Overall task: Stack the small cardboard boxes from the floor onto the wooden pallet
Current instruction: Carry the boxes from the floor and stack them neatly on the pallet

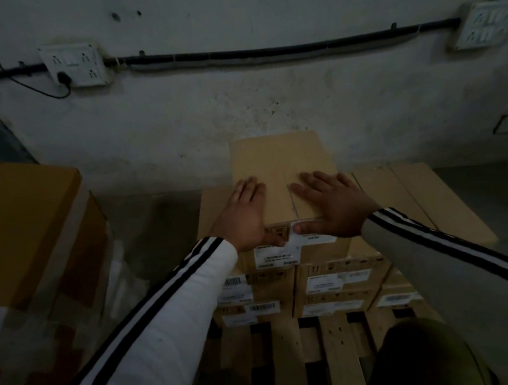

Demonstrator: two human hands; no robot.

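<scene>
A small brown cardboard box (277, 162) sits on top of a stack of labelled small boxes (336, 279) on the wooden pallet (340, 345). My left hand (246, 216) lies flat on the near left part of its top, with the thumb down on the front face. On the near right part my right hand (331, 203) rests the same way, fingers spread and thumb along the front edge by a white label. Neither hand is wrapped around the box. More boxes (413, 200) form a lower layer to the right.
A large taped brown carton (18, 223) stands close on the left. The white wall (265, 107) rises right behind the pallet, with a black cable and two socket plates (72, 64) (485, 22). My knee (422, 362) is over the pallet's near slats. Grey floor shows at the right.
</scene>
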